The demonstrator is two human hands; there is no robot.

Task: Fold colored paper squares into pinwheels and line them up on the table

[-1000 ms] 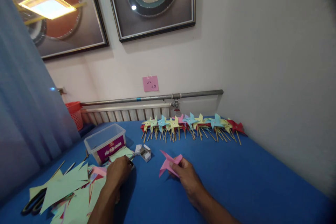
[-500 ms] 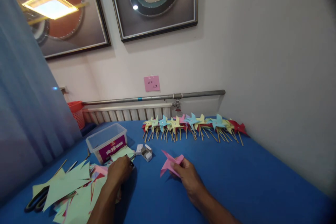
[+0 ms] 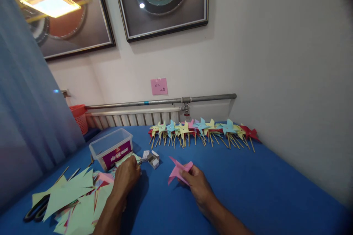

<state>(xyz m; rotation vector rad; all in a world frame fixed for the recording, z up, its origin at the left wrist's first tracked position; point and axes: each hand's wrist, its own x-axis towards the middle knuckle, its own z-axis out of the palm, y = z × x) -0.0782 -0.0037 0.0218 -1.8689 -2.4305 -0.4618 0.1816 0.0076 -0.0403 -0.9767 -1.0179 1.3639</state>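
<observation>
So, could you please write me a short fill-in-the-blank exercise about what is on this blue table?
1. The right hand holds a folded paper pinwheel head coloured ____.
2. The left hand rests beside a small open ____ cardboard box.
3. The row of finished paper pinwheels on wooden sticks lies along the table's ____ edge.
4. The black-handled scissors lie partly under ____ paper sheets.

Missing words: pink; white; far; green
</observation>
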